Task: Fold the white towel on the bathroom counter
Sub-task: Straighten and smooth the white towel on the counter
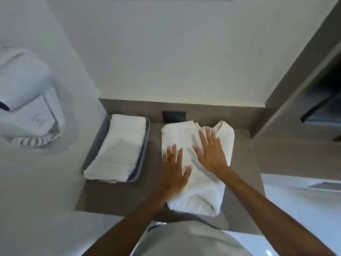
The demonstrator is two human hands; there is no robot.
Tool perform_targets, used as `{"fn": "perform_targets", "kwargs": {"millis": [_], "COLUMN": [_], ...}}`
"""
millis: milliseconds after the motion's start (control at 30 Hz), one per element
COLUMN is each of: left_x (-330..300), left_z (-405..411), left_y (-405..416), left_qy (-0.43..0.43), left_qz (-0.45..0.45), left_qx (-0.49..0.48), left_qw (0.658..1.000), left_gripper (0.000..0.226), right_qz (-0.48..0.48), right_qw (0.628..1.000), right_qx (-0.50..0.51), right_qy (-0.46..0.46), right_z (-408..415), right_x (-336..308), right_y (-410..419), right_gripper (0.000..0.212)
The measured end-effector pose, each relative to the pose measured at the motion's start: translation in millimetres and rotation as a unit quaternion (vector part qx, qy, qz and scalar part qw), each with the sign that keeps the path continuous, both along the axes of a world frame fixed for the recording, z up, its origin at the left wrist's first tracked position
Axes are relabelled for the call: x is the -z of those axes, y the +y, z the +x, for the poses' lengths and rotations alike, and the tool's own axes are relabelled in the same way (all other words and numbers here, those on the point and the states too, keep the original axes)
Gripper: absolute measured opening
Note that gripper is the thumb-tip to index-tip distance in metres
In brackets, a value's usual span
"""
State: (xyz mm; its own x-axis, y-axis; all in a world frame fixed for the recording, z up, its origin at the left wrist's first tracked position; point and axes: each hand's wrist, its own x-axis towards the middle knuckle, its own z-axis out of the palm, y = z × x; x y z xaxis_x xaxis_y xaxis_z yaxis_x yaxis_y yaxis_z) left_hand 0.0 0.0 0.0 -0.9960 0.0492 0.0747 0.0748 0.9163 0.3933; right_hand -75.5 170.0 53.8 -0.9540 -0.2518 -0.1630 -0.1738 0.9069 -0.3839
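Head view: white towel (195,185) lies on the brown bathroom counter (118,196), already folded into a thick oblong running from the near edge back toward the wall. Both hands are pressed flat on top of it, fingers spread, gripping nothing — left hand (174,172) near the towel's left edge, with a ring on the thumb, right hand (211,152) farther back and to the right. The two hands are close together but not touching. At the far right corner a flap (225,132) stands up loose, not yet laid down. To the left, apart from the work, a grey tray (143,154) holds another folded towel (118,146). Judged handling: soft, light terry — limp, no stiffness, springs back where layers are thick, not slippery, not fragile. Best taken by edges or corners, pinching all layers together; the loose flap would want tucking and a flat palm to hold the crease.
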Motion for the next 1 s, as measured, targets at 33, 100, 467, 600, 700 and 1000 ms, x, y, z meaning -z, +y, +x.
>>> {"fn": "perform_targets", "kwargs": {"millis": [33,100,467,600,700,1000], "left_x": [11.9,29.8,-2.1,-59.1,-86.0,-91.8], "left_z": [8.6,22.5,11.8,-25.7,-42.7,-60.4], "left_y": [7.4,17.3,30.0,36.6,16.4,-28.5], "left_qy": [-0.059,-0.115,-0.244,-0.351,-0.419,-0.342], "left_qz": [-0.007,-0.04,0.064,0.402,0.512,0.159], "left_qx": [0.026,0.074,0.036,-0.106,-0.134,-0.084], "left_qw": [0.998,0.99,0.967,0.839,0.737,0.922], "left_gripper": [0.079,0.082,0.069,0.025,0.029,0.053], "right_qz": [0.023,0.047,-0.305,-0.367,-0.383,-0.278], "right_qw": [0.998,0.992,0.822,0.768,0.75,0.826], "right_qx": [0.007,0.017,0.307,0.246,0.24,0.278], "right_qy": [-0.057,-0.114,-0.37,-0.463,-0.482,-0.403], "right_z": [12.0,31.4,-34.6,-48.8,-51.1,-66.4], "right_x": [13.4,33.7,27.1,13.7,-1.0,-14.6], "right_y": [3.8,9.2,31.5,13.7,-7.5,-72.5], "right_gripper": [0.076,0.079,0.053,0.018,0.014,0.025]}}
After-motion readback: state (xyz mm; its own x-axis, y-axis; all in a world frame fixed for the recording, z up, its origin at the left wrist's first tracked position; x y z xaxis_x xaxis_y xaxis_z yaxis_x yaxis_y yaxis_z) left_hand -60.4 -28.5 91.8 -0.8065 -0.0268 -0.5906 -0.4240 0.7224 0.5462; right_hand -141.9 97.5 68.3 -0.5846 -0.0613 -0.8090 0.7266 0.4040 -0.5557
